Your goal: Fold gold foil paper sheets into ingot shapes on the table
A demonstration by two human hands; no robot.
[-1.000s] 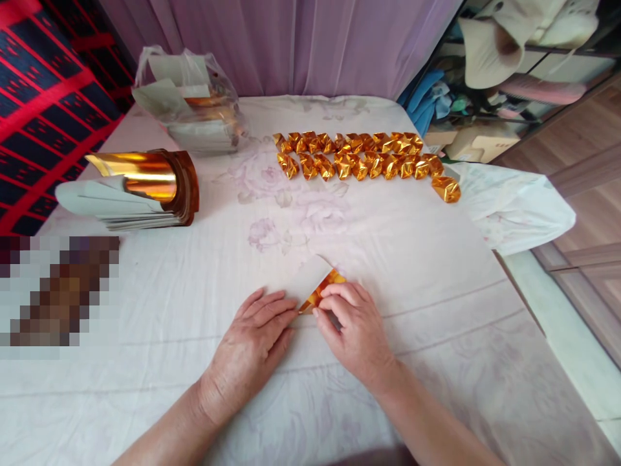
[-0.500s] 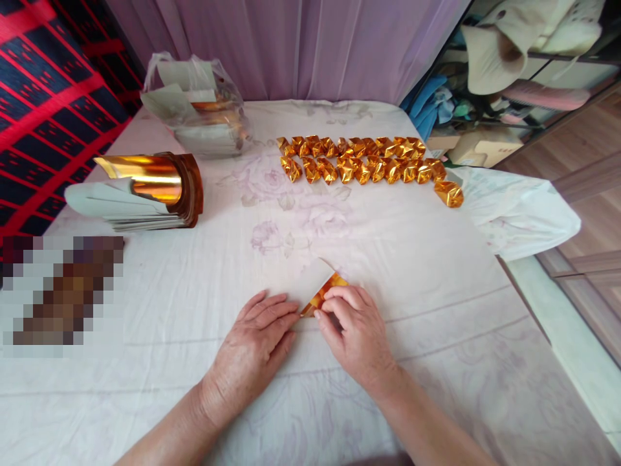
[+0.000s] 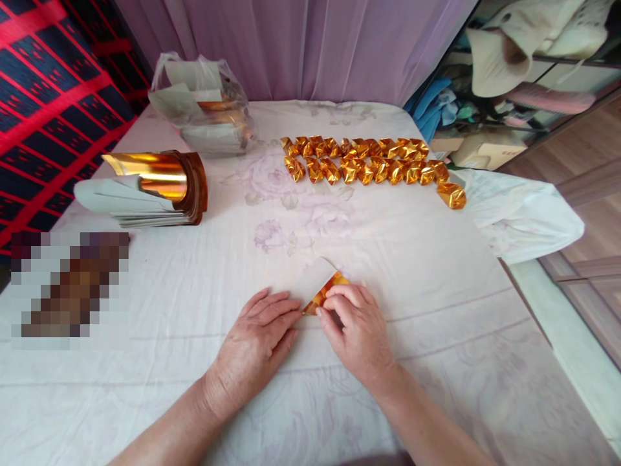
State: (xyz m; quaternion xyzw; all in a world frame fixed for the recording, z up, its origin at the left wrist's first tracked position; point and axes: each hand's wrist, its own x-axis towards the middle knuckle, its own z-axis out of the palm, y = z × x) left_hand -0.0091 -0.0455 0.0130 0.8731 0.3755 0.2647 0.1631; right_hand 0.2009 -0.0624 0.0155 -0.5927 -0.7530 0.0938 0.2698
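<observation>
A sheet of gold foil paper [image 3: 317,285], white on its back, lies partly folded on the white floral tablecloth [image 3: 412,259] in front of me. My left hand [image 3: 257,340] rests flat on the sheet's near left part, fingers together. My right hand [image 3: 356,330] pinches the folded gold edge with its fingertips and presses it down. Two rows of several folded gold paper pieces [image 3: 369,162] lie at the far side of the table.
A curled stack of gold foil sheets [image 3: 155,191] lies at the left. A clear plastic bag of more sheets [image 3: 206,113] stands behind it. A blurred patch [image 3: 68,288] covers something at the near left. A white plastic bag [image 3: 519,210] hangs over the table's right edge.
Both hands stay on the sheet almost unmoved. The view has shifted slightly, so everything sits a little to the right.
</observation>
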